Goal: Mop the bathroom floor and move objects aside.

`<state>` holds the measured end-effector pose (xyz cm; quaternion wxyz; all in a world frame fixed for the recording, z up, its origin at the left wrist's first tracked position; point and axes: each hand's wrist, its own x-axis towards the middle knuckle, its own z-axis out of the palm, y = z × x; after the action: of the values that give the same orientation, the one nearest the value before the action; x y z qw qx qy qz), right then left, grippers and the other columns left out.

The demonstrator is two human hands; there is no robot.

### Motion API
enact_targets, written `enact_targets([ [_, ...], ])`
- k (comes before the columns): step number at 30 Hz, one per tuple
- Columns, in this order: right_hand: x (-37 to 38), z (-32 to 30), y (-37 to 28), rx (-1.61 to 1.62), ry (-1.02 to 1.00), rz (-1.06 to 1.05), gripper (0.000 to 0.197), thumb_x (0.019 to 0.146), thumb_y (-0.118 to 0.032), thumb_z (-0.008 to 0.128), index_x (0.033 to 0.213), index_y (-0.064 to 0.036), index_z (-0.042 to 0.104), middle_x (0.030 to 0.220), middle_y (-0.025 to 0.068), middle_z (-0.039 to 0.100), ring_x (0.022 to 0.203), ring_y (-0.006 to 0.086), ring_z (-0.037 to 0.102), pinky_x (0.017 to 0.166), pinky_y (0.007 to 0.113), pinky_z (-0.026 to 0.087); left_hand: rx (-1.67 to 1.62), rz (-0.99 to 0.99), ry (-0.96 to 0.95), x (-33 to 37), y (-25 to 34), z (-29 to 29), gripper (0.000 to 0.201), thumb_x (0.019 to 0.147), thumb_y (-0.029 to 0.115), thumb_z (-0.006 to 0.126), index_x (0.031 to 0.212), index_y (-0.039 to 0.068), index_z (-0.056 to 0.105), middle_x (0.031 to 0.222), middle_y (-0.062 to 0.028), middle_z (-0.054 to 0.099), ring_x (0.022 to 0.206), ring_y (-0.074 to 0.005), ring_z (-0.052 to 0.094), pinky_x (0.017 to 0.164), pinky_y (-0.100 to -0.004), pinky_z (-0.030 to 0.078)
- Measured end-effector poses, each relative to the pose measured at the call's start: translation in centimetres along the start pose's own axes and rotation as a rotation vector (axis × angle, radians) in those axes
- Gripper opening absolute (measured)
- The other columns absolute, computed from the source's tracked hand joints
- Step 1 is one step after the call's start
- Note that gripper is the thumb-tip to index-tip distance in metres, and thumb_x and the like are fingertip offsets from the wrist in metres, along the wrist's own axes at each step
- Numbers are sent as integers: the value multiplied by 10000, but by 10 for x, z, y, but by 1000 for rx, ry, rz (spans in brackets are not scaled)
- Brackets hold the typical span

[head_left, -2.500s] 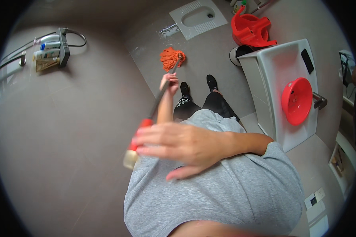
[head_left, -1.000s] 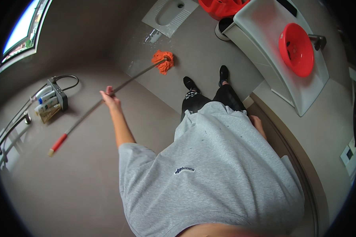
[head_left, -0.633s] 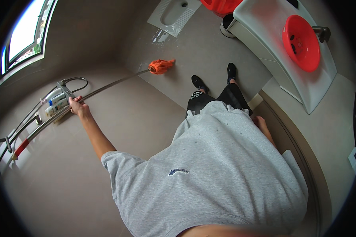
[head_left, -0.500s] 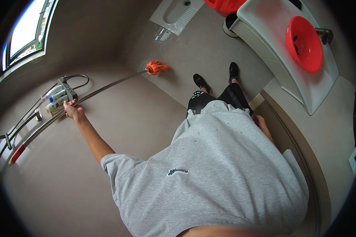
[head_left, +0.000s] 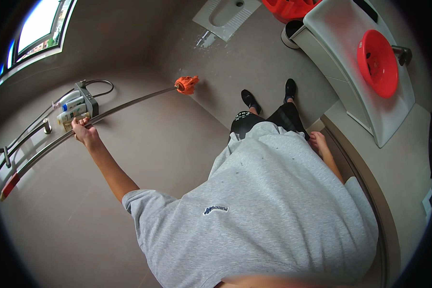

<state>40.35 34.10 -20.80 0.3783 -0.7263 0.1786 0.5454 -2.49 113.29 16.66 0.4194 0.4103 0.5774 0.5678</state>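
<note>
My left hand [head_left: 85,133], arm stretched out to the left, is closed around the metal pole of a mop [head_left: 129,104]. The pole slants across the picture, from a red-gripped end at lower left to an orange mop head [head_left: 187,85], which hangs near where wall and floor meet. Right behind the hand, a grey wall rack [head_left: 87,98] holds several bottles [head_left: 73,105]. My right hand [head_left: 318,141] hangs beside my right thigh, fingers loosely curled, with nothing visible in it.
A squat toilet [head_left: 228,17] is set in the floor ahead, with a wet patch beside it. On the right, a red basin [head_left: 378,63] rests in a white sink [head_left: 336,29]. A bin [head_left: 289,36] and a red tub [head_left: 290,9] stand near the cabinet. Shower pipes [head_left: 26,144] run along the left wall.
The mop's red-gripped end has moved a little down and left, with my left hand on the pole. My right hand has come further into sight beside my thigh.
</note>
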Motion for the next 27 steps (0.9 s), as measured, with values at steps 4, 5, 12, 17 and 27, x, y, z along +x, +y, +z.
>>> enact_targets([
  [4,-4,3,3,-15,-17,54,319,917,-341,519,1129,-107,568,986,76,669,806,176,655,689,314,471,7,-17,3,4,1,-15,296,931,119,462,652,119,362,527,32,300,469,-118,329,526,-300,402],
  [5,-2,2,6,-42,-42,63,325,917,-345,518,1133,-108,569,982,74,669,810,177,654,692,317,470,7,-16,1,6,-1,-20,296,931,119,462,652,119,362,527,32,300,469,-118,329,526,-300,402],
  [12,29,-9,28,44,-92,73,316,917,-346,515,1118,-110,572,971,68,668,811,174,651,686,316,470,-25,-68,-58,18,-20,-53,307,938,131,431,642,123,352,514,21,289,460,-133,336,573,-331,459],
  [17,5,-12,-17,-69,-2,84,334,928,-348,503,1148,-106,569,988,77,670,851,178,650,696,304,485,-14,-86,-14,6,-53,-85,316,941,159,422,639,123,335,512,9,290,464,-155,362,603,-361,480],
  [27,-8,1,-50,-138,-14,39,361,946,-350,487,1185,-88,557,1064,98,663,894,189,648,767,322,502,-189,-521,54,30,-211,-210,385,997,360,469,853,25,593,811,-147,677,786,-250,653,820,-333,528],
])
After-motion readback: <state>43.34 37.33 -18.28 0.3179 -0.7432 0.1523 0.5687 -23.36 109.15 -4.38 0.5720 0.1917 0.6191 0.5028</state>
